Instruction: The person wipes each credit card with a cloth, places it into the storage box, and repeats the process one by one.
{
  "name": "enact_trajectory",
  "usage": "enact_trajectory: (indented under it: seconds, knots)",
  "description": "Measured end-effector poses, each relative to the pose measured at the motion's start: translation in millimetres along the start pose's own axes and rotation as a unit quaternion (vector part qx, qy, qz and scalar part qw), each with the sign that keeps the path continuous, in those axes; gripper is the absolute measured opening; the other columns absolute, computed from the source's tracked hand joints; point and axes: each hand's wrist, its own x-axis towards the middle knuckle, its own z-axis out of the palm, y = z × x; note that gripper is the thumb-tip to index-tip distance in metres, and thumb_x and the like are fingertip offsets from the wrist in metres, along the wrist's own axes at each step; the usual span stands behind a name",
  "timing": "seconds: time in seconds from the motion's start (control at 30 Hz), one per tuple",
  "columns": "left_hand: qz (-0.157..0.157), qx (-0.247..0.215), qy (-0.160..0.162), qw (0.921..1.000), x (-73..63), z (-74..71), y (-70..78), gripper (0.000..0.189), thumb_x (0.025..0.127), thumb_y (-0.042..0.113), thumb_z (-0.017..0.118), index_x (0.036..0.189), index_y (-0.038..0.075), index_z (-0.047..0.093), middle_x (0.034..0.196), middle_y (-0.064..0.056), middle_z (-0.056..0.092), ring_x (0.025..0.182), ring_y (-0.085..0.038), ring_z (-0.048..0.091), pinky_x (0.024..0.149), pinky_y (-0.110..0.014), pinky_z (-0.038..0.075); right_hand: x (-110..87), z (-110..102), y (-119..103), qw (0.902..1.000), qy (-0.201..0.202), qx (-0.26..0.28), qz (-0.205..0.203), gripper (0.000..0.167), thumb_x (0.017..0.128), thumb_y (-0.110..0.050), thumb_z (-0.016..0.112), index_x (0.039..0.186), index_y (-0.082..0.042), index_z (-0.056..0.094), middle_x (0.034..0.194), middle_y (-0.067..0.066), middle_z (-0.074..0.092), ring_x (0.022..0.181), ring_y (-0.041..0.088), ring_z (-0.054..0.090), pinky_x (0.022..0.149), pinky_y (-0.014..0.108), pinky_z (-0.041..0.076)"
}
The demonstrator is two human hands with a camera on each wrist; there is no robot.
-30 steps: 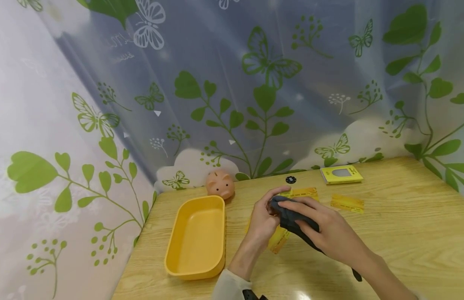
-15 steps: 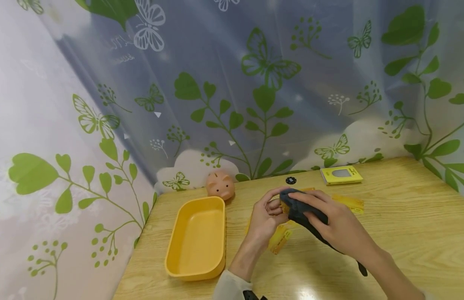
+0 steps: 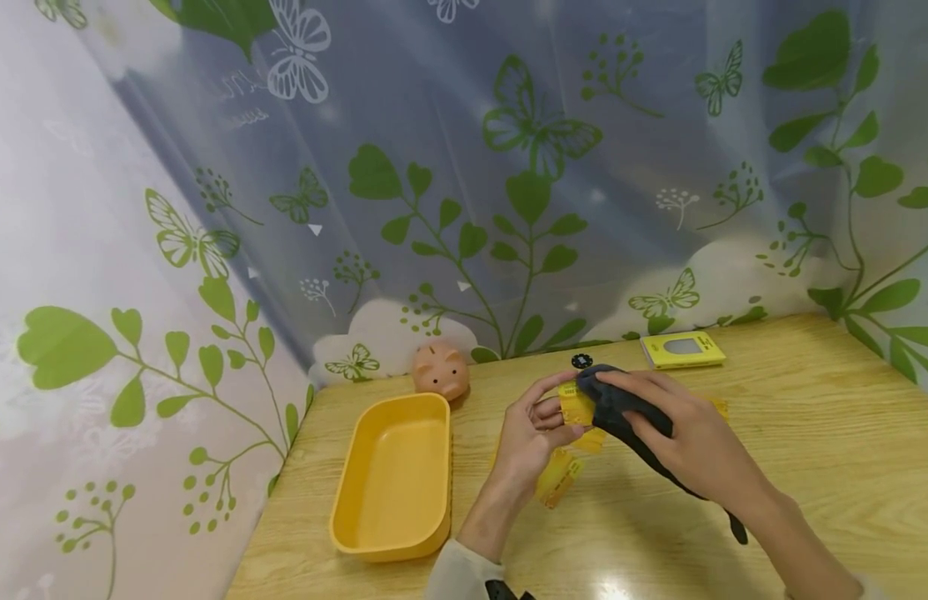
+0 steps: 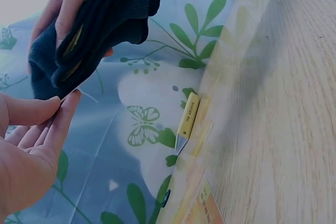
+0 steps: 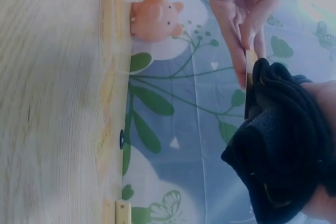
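Observation:
My left hand [image 3: 527, 437] pinches a yellow card [image 3: 574, 406] between thumb and fingers, above the table. The card shows edge-on in the right wrist view, partly behind the cloth. Bunched in my right hand [image 3: 685, 437] is a dark cloth [image 3: 614, 406], which overlaps the card's right part; one end of it trails below the wrist. In the left wrist view the folded cloth [image 4: 100, 30] reaches right to the left fingertips [image 4: 71, 100]. Under the hands lie more yellow cards [image 3: 559, 479], one of them partly hidden behind the right hand.
Left of the hands stands a yellow bin [image 3: 392, 475], with a pink piggy bank [image 3: 441, 371] behind it. A black round chip [image 3: 581, 361] and a yellow box [image 3: 683, 349] lie near the table's back edge. A patterned curtain [image 3: 434, 208] hangs behind.
The right hand has drawn the cloth to the right and slightly up, away from the left fingers. More of the pinched card now shows. The left hand has stayed nearly in place.

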Motion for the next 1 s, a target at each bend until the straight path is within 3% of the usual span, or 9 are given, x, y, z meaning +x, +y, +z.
enact_trajectory:
  seconds: [0.17,0.3,0.4,0.53,0.63,0.7,0.83,0.87,1.0]
  knots:
    - [0.007,0.004,0.008,0.9999,-0.1,-0.8,-0.6,0.068,0.087,-0.021,0.065,0.141,0.019,0.065,0.076,0.005,0.058,0.064,-0.009,0.047,0.079,-0.027,0.059,-0.7,-6,6,0.9998,0.010,-0.007,0.015,0.070,0.090,0.006,0.076,0.148,-0.027,0.058,0.135,0.010,0.064,0.114,0.038,0.068,0.082,0.055,0.059]
    - [0.012,-0.001,0.005,0.9999,-0.3,-1.5,-0.3,0.067,0.087,-0.021,0.065,0.142,0.016,0.064,0.080,0.005,0.061,0.071,-0.008,0.056,0.079,-0.026,0.058,-0.7,-13,12,0.9994,0.020,-0.024,0.017,0.070,0.089,0.007,0.077,0.149,-0.025,0.058,0.133,0.014,0.065,0.109,0.040,0.069,0.079,0.057,0.059]
    - [0.010,-0.006,0.005,0.9999,-0.3,-1.9,0.3,0.067,0.087,-0.021,0.065,0.144,0.014,0.063,0.106,-0.005,0.077,0.090,-0.014,0.072,0.084,-0.030,0.061,-0.8,-18,18,0.9986,0.029,-0.040,0.019,0.069,0.089,0.006,0.077,0.149,-0.023,0.059,0.132,0.015,0.065,0.103,0.041,0.071,0.074,0.055,0.060]
    - [0.006,-0.004,0.010,0.9999,-0.6,-2.1,1.0,0.064,0.087,-0.019,0.066,0.143,0.013,0.063,0.120,-0.016,0.075,0.102,-0.023,0.075,0.088,-0.036,0.061,-1.5,-25,24,0.9974,0.041,-0.054,0.023,0.068,0.089,0.007,0.076,0.148,-0.020,0.059,0.130,0.016,0.064,0.097,0.042,0.071,0.068,0.052,0.060]
    - [0.002,0.002,0.020,0.9998,-0.4,-2.3,0.3,0.062,0.088,-0.018,0.065,0.140,0.014,0.064,0.115,-0.015,0.076,0.098,-0.022,0.075,0.088,-0.036,0.061,-1.9,-28,26,0.9969,0.046,-0.058,0.026,0.068,0.089,0.007,0.076,0.149,-0.021,0.059,0.130,0.017,0.065,0.098,0.042,0.070,0.069,0.054,0.059]
    - [0.002,0.000,0.028,0.9996,0.0,-2.2,-0.4,0.056,0.091,-0.016,0.064,0.139,0.013,0.065,0.097,-0.011,0.074,0.085,-0.018,0.072,0.088,-0.039,0.061,-1.9,-29,26,0.9968,0.048,-0.058,0.027,0.069,0.089,0.007,0.076,0.149,-0.021,0.058,0.130,0.018,0.065,0.100,0.043,0.070,0.070,0.056,0.059]
    - [0.005,-0.009,0.045,0.9989,0.7,-1.8,-2.0,0.045,0.096,-0.012,0.059,0.134,0.010,0.067,0.065,-0.001,0.045,0.060,-0.010,0.050,0.090,-0.050,0.060,-1.1,-29,26,0.9970,0.049,-0.055,0.024,0.069,0.088,0.007,0.077,0.149,-0.021,0.058,0.131,0.017,0.065,0.104,0.042,0.069,0.073,0.056,0.059]
    - [0.007,-0.013,0.047,0.9988,0.7,-1.6,-2.1,0.043,0.097,-0.012,0.058,0.134,0.009,0.067,0.063,-0.001,0.038,0.057,-0.010,0.046,0.090,-0.052,0.060,-0.9,-29,25,0.9970,0.049,-0.055,0.024,0.070,0.088,0.007,0.077,0.149,-0.021,0.058,0.131,0.016,0.065,0.104,0.042,0.069,0.073,0.056,0.060]
    - [0.004,-0.006,0.056,0.9984,0.5,-1.8,-2.7,0.044,0.098,-0.010,0.057,0.134,0.014,0.067,0.063,0.000,0.038,0.058,-0.011,0.046,0.088,-0.048,0.061,-0.8,-29,24,0.9971,0.050,-0.051,0.025,0.070,0.088,0.007,0.077,0.149,-0.022,0.058,0.131,0.016,0.065,0.106,0.042,0.069,0.074,0.056,0.060]
